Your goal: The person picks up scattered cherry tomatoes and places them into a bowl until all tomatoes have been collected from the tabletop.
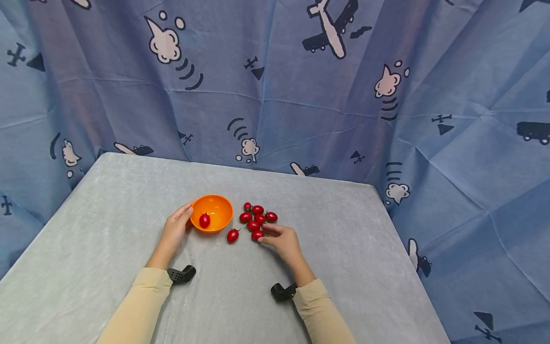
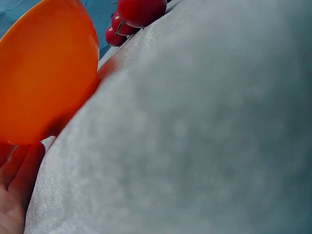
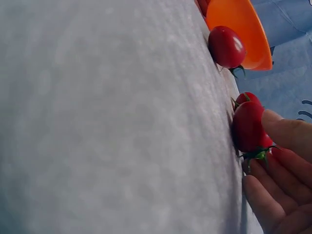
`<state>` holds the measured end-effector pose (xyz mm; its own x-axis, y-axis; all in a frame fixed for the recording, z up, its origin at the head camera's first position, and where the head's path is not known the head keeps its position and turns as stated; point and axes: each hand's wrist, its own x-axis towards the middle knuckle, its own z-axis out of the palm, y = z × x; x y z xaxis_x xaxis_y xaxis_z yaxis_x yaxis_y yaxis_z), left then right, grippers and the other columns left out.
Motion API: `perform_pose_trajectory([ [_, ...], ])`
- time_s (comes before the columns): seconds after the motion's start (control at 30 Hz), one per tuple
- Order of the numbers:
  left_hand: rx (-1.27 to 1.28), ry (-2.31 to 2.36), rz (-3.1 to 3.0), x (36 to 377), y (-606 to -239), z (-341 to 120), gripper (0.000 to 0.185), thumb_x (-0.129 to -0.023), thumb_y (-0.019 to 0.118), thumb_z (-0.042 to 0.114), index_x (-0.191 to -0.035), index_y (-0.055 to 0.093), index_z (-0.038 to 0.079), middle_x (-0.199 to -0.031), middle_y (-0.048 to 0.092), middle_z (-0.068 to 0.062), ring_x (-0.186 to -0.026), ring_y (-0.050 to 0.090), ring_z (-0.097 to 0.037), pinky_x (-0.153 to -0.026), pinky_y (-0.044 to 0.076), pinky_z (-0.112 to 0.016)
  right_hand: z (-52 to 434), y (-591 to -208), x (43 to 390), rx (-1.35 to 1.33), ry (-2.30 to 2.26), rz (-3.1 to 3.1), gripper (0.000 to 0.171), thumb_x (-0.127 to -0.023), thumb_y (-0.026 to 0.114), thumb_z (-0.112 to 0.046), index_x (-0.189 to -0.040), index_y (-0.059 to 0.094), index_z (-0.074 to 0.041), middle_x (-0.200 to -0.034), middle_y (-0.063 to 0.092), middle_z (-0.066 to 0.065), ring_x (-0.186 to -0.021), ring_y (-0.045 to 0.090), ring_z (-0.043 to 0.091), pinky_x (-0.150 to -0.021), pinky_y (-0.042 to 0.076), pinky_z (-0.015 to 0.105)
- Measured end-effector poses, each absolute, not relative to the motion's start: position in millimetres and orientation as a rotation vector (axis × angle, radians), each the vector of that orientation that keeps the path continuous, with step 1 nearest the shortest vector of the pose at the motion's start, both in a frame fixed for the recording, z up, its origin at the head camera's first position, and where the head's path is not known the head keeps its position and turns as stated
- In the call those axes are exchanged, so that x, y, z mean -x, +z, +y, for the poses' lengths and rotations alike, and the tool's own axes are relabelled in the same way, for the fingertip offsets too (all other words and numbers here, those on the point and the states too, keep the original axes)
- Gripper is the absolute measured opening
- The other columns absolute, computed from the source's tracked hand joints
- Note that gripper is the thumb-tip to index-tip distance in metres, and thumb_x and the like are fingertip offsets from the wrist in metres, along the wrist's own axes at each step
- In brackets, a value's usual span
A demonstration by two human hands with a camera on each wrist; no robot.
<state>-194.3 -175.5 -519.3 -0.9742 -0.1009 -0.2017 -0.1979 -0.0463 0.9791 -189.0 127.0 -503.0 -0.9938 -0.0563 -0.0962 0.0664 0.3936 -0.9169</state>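
In the head view my left hand point(image 1: 175, 226) holds an orange bowl point(image 1: 220, 209) by its left side, thumb at the rim. One red cherry tomato point(image 1: 205, 220) lies in the bowl. My right hand point(image 1: 281, 240) has thumb and fingers about the nearest cherry tomato point(image 1: 257, 235) of a loose cluster; in the right wrist view the thumb lies against that tomato point(image 3: 248, 127), its green stem end facing the palm. Several more cherry tomatoes point(image 1: 258, 209) sit just beyond. A single tomato point(image 1: 232, 236) rests between bowl and cluster.
A pale grey cloth covers the table point(image 1: 343, 267). Behind and at the sides hangs a blue curtain point(image 1: 275, 114) with printed planes and clouds. Each wrist wears a black device, one on the left point(image 1: 182, 274) and one on the right point(image 1: 283, 292).
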Motion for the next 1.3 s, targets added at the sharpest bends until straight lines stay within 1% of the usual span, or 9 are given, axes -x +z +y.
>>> perform_pose_trajectory([
  [0.17,0.346,2.204,2.110,194,-520,-176,0.051,-0.108,0.040,0.031,-0.153,0.039,0.009,-0.158,0.041,-0.008,-0.123,0.050,0.002,-0.106,0.042,-0.014,123,-504,188,-0.015,-1.648,2.566,0.039,-0.075,0.085,-0.008,-0.112,0.075,-0.002,-0.112,0.074,0.016,-0.108,0.070,0.029,-0.087,0.059,0.035],
  [0.23,0.345,2.200,2.113,194,-520,-177,0.051,-0.108,0.040,0.032,-0.153,0.039,0.009,-0.158,0.041,-0.008,-0.119,0.050,0.006,-0.103,0.043,-0.010,121,-504,188,-0.021,-1.627,2.583,0.039,-0.075,0.086,-0.009,-0.112,0.076,-0.003,-0.113,0.074,0.016,-0.107,0.070,0.029,-0.086,0.059,0.035],
  [0.3,0.344,2.197,2.113,193,-519,-177,0.051,-0.108,0.040,0.033,-0.153,0.039,0.009,-0.158,0.040,-0.008,-0.123,0.050,0.003,-0.104,0.042,-0.011,119,-503,187,-0.023,-1.606,2.596,0.039,-0.075,0.086,-0.010,-0.112,0.076,-0.003,-0.113,0.074,0.015,-0.105,0.070,0.029,-0.086,0.058,0.036],
  [0.43,0.341,2.200,2.101,193,-517,-177,0.051,-0.108,0.039,0.032,-0.154,0.037,0.010,-0.159,0.038,-0.007,-0.139,0.043,-0.014,-0.116,0.037,-0.025,118,-502,187,-0.018,-1.583,2.615,0.040,-0.075,0.086,-0.010,-0.112,0.076,-0.004,-0.115,0.074,0.015,-0.104,0.070,0.029,-0.086,0.059,0.037],
  [0.53,0.342,2.208,2.088,194,-518,-177,0.051,-0.108,0.038,0.031,-0.154,0.036,0.010,-0.160,0.036,-0.007,-0.144,0.038,-0.020,-0.120,0.032,-0.033,116,-502,186,-0.016,-1.567,2.633,0.039,-0.075,0.086,-0.011,-0.111,0.076,-0.005,-0.112,0.075,0.015,-0.102,0.071,0.028,-0.084,0.059,0.035],
  [0.73,0.311,2.231,2.123,194,-521,-175,0.056,-0.106,0.043,0.037,-0.153,0.039,0.007,-0.159,0.038,-0.012,-0.144,0.040,-0.024,-0.119,0.034,-0.038,113,-502,183,-0.029,-1.522,2.674,0.033,-0.076,0.085,-0.010,-0.108,0.077,-0.005,-0.104,0.076,0.014,-0.098,0.071,0.026,-0.078,0.059,0.032],
  [0.87,0.280,2.255,2.148,193,-521,-174,0.059,-0.104,0.046,0.041,-0.151,0.041,0.005,-0.157,0.040,-0.016,-0.143,0.042,-0.025,-0.116,0.038,-0.035,112,-502,183,-0.022,-1.508,2.691,0.032,-0.077,0.085,-0.011,-0.108,0.078,-0.006,-0.103,0.077,0.014,-0.097,0.071,0.025,-0.078,0.059,0.032],
  [1.07,0.307,2.229,2.114,194,-519,-175,0.053,-0.107,0.040,0.033,-0.153,0.038,0.007,-0.159,0.038,-0.011,-0.144,0.039,-0.023,-0.120,0.032,-0.037,112,-502,184,0.007,-1.490,2.703,0.032,-0.076,0.085,-0.013,-0.107,0.078,-0.007,-0.102,0.077,0.013,-0.094,0.070,0.023,-0.076,0.057,0.030],
  [1.3,0.341,2.218,2.069,197,-520,-177,0.050,-0.108,0.037,0.028,-0.155,0.036,0.009,-0.161,0.035,-0.008,-0.145,0.037,-0.020,-0.121,0.030,-0.036,112,-504,184,0.025,-1.495,2.703,0.031,-0.076,0.086,-0.013,-0.105,0.079,-0.008,-0.104,0.077,0.012,-0.096,0.071,0.024,-0.079,0.059,0.031],
])
